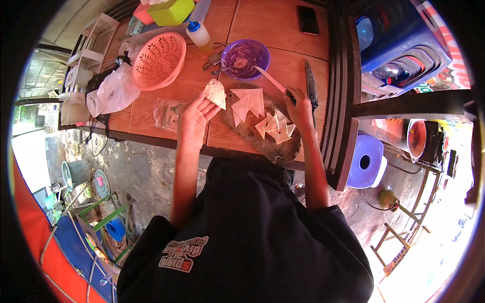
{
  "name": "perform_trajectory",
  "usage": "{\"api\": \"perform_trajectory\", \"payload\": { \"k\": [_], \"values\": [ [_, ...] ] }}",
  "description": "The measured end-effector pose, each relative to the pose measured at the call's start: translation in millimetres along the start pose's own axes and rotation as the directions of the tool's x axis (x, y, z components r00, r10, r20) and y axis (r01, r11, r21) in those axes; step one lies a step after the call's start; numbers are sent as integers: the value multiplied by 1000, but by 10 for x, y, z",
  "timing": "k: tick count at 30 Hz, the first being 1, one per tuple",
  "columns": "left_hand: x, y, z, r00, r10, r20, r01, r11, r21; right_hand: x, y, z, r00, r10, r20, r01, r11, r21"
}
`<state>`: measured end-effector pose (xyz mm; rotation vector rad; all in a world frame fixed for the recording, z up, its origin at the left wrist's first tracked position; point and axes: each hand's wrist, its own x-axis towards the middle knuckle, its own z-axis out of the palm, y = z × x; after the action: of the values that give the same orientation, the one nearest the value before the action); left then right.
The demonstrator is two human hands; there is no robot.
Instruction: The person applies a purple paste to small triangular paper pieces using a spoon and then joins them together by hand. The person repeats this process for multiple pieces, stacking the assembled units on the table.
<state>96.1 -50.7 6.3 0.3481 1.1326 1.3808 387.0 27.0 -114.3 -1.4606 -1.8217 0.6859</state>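
My left hand [196, 116] holds up a pale wrapper piece [215, 94] on its fingertips, palm upward. In my right hand [299, 108] is a knife [272, 80] with a light blade and dark handle. Its tip reaches over the rim of a purple bowl [266, 56], where a pinkish paste [240, 62] is smeared and a spoon [219, 71] rests. Below the bowl, a worn cutting board [246, 140] carries larger triangular wrapper sheets [254, 99] and a cluster of smaller triangular pieces [278, 127].
A dark-bladed knife [311, 84] lies right of the board, and a phone [308, 20] farther back. Left of the bowl are a padlock [214, 58], a squeeze bottle [199, 35], a pink basket [161, 60], a plastic packet [166, 115] and a white plastic bag [113, 92] on the wooden table [282, 45].
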Motion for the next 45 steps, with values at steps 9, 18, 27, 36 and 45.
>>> {"api": "perform_trajectory", "payload": {
  "k": [9, 18, 27, 36, 45],
  "values": [
    [75, 96, 159, 971, -88, 224, 65, 992, 111, 85, -715, -51, 999, 0, -49, 11, 977, 215],
    [113, 91, 143, 889, -325, 324, 244, 933, 265, 68, -1215, -112, 877, 136, 461, -480, 250, 841],
    [64, 16, 119, 907, -342, 244, 289, 929, 230, -147, -1412, -186, 973, 12, 231, -151, 789, 596],
    [101, -121, 76, 914, -330, 236, 315, 944, 103, -256, -1559, -103, 950, -308, 53, 267, 888, 376],
    [50, -63, 177, 923, -315, 219, 287, 946, 149, -305, -1558, -96, 875, -477, 78, 461, 873, 160]
  ]
}}
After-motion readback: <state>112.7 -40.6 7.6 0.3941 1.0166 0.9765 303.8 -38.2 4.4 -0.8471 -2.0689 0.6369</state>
